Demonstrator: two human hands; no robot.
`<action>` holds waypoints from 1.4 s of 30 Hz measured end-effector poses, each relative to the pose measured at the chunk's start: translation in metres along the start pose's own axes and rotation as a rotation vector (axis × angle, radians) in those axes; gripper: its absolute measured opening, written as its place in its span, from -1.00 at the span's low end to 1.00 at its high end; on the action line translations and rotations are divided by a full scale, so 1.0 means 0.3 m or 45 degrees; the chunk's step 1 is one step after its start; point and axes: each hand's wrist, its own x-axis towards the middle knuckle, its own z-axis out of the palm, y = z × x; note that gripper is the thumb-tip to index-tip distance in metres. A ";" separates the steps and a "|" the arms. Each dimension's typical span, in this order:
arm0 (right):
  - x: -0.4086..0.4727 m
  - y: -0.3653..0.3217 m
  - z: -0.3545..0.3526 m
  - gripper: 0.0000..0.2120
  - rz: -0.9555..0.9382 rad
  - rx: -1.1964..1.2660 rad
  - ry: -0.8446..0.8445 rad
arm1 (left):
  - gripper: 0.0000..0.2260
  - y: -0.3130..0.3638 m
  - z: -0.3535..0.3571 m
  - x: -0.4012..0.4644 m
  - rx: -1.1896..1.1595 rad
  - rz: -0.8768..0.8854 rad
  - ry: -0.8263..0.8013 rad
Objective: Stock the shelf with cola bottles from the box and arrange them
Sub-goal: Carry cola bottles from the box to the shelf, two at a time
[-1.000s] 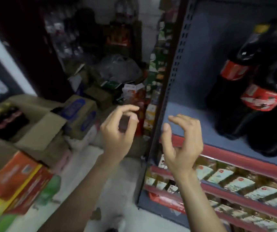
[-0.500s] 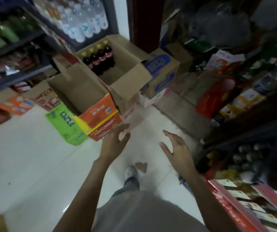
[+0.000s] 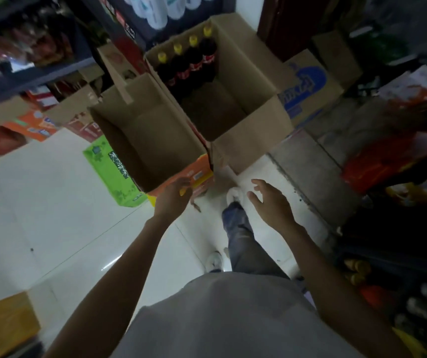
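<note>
Reach both empty, loosely spread hands (left hand [image 3: 175, 196], right hand [image 3: 270, 202]) into the open brown cardboard box [image 3: 253, 130]; grip the dark yellow-capped cola bottles [image 3: 189, 63] by their necks.

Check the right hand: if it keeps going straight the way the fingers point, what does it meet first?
Probably the near flap of the open cola box, ahead of the empty right hand. The cola bottles stand at its far wall. Depth is unclear.

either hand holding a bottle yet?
No: left hand and right hand hang open and bare short of the box.
</note>
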 end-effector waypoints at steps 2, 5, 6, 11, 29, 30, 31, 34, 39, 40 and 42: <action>0.172 -0.026 -0.042 -0.62 -0.038 -0.041 -0.028 | -0.77 0.039 -0.034 0.144 0.064 -0.010 0.092; 0.438 -0.081 -0.125 -0.62 -0.103 -0.066 -0.061 | -0.74 0.077 -0.093 0.370 0.115 -0.093 0.161; 0.517 -0.107 -0.154 -0.62 -0.131 -0.063 -0.079 | -0.72 0.085 -0.115 0.439 0.104 -0.153 0.155; 0.857 -0.274 -0.252 -0.63 -0.238 0.059 -0.125 | -0.68 0.140 -0.242 0.741 -0.127 -0.364 0.241; 1.751 -0.541 0.116 -0.26 -0.435 -0.091 -0.083 | -0.50 0.027 -0.340 1.450 0.436 -0.062 0.399; 1.769 -0.545 0.137 -0.25 -0.423 -0.090 -0.077 | -0.51 0.022 -0.334 1.460 0.485 -0.053 0.416; 1.784 -0.548 0.155 -0.24 -0.396 -0.082 -0.074 | -0.52 0.019 -0.327 1.467 0.539 -0.044 0.427; 1.810 -0.548 0.204 -0.22 -0.318 -0.068 -0.045 | -0.55 0.022 -0.309 1.480 0.687 -0.030 0.450; 1.800 -0.537 0.234 -0.41 -0.386 -0.075 0.113 | -0.61 0.033 -0.296 1.492 0.694 0.010 0.491; 1.793 -0.533 0.230 -0.42 -0.372 -0.043 0.126 | -0.62 0.037 -0.298 1.491 0.676 0.025 0.484; 1.760 -0.529 0.210 -0.40 -0.316 0.062 0.170 | -0.64 0.041 -0.301 1.477 0.602 0.059 0.451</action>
